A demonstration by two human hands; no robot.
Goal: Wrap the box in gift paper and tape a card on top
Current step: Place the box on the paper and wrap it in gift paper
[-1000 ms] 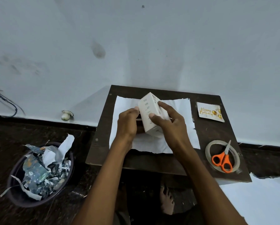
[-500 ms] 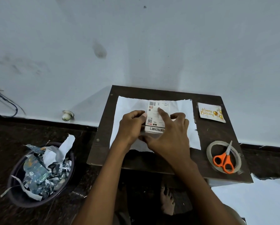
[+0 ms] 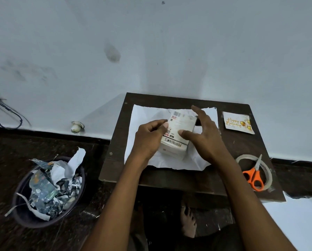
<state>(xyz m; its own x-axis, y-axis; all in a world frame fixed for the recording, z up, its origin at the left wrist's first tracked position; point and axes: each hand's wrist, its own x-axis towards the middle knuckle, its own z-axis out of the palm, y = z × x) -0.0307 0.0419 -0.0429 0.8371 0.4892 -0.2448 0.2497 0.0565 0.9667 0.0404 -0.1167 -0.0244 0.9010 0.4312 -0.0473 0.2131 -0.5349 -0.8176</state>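
A white printed box (image 3: 178, 131) lies flat, label side up, on a white sheet of gift paper (image 3: 142, 113) spread over the small dark table (image 3: 233, 147). My left hand (image 3: 148, 140) holds the box's left edge with curled fingers. Over the right side of the box, my right hand (image 3: 204, 138) has its fingers spread, and its thumb rests on the top face. A "Happy Birthday" card (image 3: 237, 122) lies at the table's far right corner. A clear tape roll (image 3: 242, 158) sits at the near right.
Orange-handled scissors (image 3: 254, 177) lie across the tape roll. A dark bin (image 3: 24, 218) full of paper scraps stands on the floor to the left. More white paper (image 3: 296, 223) lies on the floor at the lower right. A bare foot (image 3: 188, 221) shows under the table's near edge.
The box went from tilted up in both hands to lying flat on the paper, label up. My right hand has loosened its grip and spread its fingers.
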